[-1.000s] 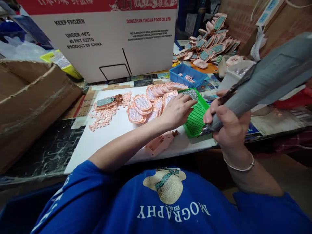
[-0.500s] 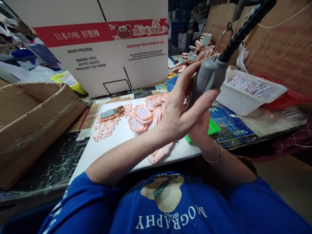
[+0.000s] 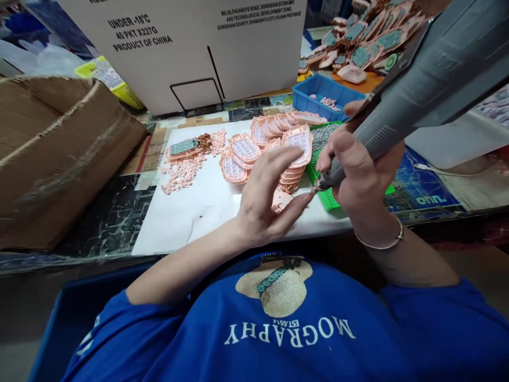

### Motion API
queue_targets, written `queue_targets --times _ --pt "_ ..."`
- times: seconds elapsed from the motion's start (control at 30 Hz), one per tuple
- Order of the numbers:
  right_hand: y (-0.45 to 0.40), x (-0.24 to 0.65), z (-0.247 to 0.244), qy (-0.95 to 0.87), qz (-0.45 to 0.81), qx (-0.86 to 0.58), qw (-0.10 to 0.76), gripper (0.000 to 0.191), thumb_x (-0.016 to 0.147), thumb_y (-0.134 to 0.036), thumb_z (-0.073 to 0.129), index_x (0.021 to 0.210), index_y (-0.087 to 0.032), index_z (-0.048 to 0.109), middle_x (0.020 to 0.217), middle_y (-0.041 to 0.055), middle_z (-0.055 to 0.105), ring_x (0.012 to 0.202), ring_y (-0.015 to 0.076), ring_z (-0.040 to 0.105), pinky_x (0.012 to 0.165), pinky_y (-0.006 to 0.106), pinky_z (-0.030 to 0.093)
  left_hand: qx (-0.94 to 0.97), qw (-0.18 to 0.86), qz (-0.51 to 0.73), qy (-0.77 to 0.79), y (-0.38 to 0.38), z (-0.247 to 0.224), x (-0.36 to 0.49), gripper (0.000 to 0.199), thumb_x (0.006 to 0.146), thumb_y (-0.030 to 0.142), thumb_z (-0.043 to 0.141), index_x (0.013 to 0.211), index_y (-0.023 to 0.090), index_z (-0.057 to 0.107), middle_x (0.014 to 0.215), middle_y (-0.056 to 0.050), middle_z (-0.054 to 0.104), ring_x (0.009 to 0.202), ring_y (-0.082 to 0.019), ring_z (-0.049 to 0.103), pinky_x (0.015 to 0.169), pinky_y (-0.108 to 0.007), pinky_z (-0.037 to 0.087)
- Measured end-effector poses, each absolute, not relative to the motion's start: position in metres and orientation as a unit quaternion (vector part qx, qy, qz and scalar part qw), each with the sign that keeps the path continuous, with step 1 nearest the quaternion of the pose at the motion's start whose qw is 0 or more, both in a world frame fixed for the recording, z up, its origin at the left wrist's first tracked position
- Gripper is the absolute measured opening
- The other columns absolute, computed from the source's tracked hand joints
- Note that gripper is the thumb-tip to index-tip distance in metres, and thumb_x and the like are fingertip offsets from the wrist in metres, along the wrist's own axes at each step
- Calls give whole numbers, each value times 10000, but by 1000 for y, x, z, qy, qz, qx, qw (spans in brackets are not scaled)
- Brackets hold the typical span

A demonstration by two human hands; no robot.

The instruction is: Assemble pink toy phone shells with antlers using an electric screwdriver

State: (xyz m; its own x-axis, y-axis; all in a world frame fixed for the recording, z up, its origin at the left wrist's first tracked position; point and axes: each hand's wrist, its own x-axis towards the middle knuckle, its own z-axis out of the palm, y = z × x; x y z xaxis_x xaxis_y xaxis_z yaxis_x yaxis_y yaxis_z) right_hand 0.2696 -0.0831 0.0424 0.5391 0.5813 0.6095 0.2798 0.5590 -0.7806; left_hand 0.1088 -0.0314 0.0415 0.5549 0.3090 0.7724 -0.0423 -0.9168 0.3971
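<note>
Firstly, right hand (image 3: 360, 178), bracelet (image 3: 384, 246) at the wrist: fingers and thumb closed firmly round a grey electric screwdriver (image 3: 421, 101), slanted down toward the left, bit end near the left edge of a green perforated basket (image 3: 326, 200). Left hand (image 3: 257, 199): thumb and forefinger spread well apart, thumb tip right at the bit; impossible to tell whether touching it or bearing a screw. Beneath the left hand: pink plastic casing (image 3: 281, 200), mostly hidden, on a white work sheet (image 3: 159, 228). Just beyond the same hand: pink keypad panels (image 3: 298, 142), pale keys upward, in several overlapping stacks. At the basket's far end: heap of silver screws (image 3: 323, 137). Left on the sheet: teal circuit board (image 3: 183, 147) in a pink shell, brown wires (image 3: 204, 141) at one end, small pink pieces (image 3: 181, 176) scattered alongside. Behind the basket: blue tray (image 3: 312, 102) with small pink parts inside. Farther back, right: heaped pink shells with teal boards (image 3: 361, 45). Rear: white printed carton (image 3: 250, 61). Far left: open brown cardboard box (image 3: 73, 175).
</note>
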Motion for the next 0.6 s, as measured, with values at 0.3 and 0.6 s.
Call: queue_targets --times 0.3,0.6 --pt "-51 246 30 -500 135 -406 753 307 823 -508 746 981 -313 569 669 -53 520 508 144 463 674 381 548 921 171 320 144 -31 -41 67 432 889 367 680 1229 134 551 1225 -200 614 1127 -285 630 922 -449 578" --pt "-38 237 20 -492 178 -452 722 409 742 -628 772 1006 -360 610 648 -50 511 552 163 563 640 371 587 914 198 327 138 -30 -45 67 435 914 393 642 1270 169 533 1241 -194 607 1116 -276 632 901 -462 575"
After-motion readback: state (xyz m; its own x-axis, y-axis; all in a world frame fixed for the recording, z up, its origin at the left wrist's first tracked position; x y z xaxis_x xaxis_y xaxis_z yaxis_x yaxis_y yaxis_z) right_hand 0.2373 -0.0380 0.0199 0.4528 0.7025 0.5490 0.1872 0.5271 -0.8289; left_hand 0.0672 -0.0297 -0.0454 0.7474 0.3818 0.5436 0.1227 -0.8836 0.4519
